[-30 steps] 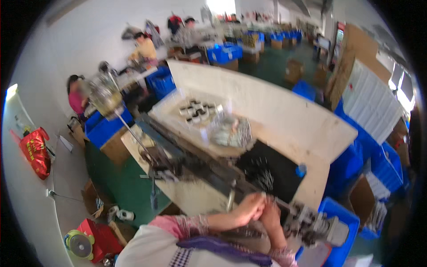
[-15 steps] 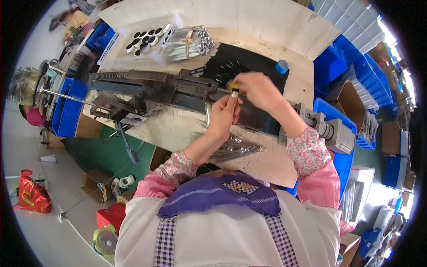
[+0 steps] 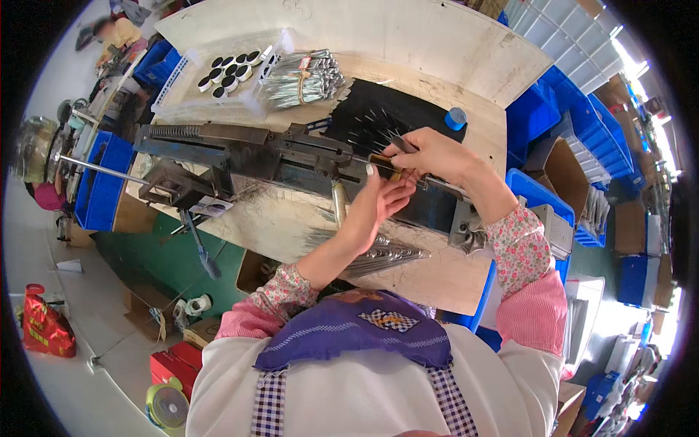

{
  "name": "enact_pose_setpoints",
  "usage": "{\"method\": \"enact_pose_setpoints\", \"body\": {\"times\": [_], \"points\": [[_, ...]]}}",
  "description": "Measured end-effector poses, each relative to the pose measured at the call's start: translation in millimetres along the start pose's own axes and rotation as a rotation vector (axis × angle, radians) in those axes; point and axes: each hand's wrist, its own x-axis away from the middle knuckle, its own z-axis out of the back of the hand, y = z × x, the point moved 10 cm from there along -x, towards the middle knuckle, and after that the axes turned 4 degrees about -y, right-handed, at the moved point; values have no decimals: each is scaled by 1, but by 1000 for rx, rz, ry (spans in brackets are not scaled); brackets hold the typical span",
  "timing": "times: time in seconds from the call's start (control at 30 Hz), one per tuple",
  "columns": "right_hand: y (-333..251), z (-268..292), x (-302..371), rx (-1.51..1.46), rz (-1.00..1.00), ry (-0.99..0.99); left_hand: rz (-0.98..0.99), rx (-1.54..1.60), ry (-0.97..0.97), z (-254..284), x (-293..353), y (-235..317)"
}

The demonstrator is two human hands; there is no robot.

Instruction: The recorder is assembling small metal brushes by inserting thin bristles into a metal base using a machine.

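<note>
My left hand [image 3: 376, 206] is over the near side of a long dark metal machine [image 3: 291, 146], its thumb raised and its fingers apart. Just beyond the thumb, a small yellow and dark block [image 3: 384, 166] sits on the machine's rail. My right hand [image 3: 437, 156] is closed, pinching a dark slim piece [image 3: 401, 145] between thumb and fingers above that block. Its other fingers come close to the left fingertips. Thin metal pins [image 3: 371, 120] are scattered on a black mat [image 3: 419, 116] just behind the hands. A pale upright handle [image 3: 339, 202] stands left of my left hand.
A clear plastic basket [image 3: 171, 95] with several black-and-white round parts stands at the back left, beside a tied bundle of metal rods [image 3: 302, 80]. More rods [image 3: 386, 255] lie near my body. A blue cap [image 3: 456, 118] sits on the mat; blue bins [image 3: 535, 109] stand to the right.
My left hand has opened from a pinch, its fingers now spread to the right. My right hand has shifted slightly right and down, and a dark slim piece now shows in it.
</note>
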Motion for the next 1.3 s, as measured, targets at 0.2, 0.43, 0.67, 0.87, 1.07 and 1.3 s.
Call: {"method": "enact_pose_setpoints", "body": {"times": [0.2,0.43,0.67,0.87,1.07,1.3], "points": [[-63,18,43,979,161,486,30,473,-80,-13,2,24],[-67,-65,53,1039,610,556,29,555,-96,-9,5,25],[-52,-10,37,747,441,544,-65,467,-52,1,17,32],[-69,-22,43,912,556,579,-70,405,-17,-3,19,37],[-72,-21,55,1002,600,595,-46,423,-60,-2,14,39],[-84,-52,62,1067,708,632,-40,443,-156,-1,10,37]]}}
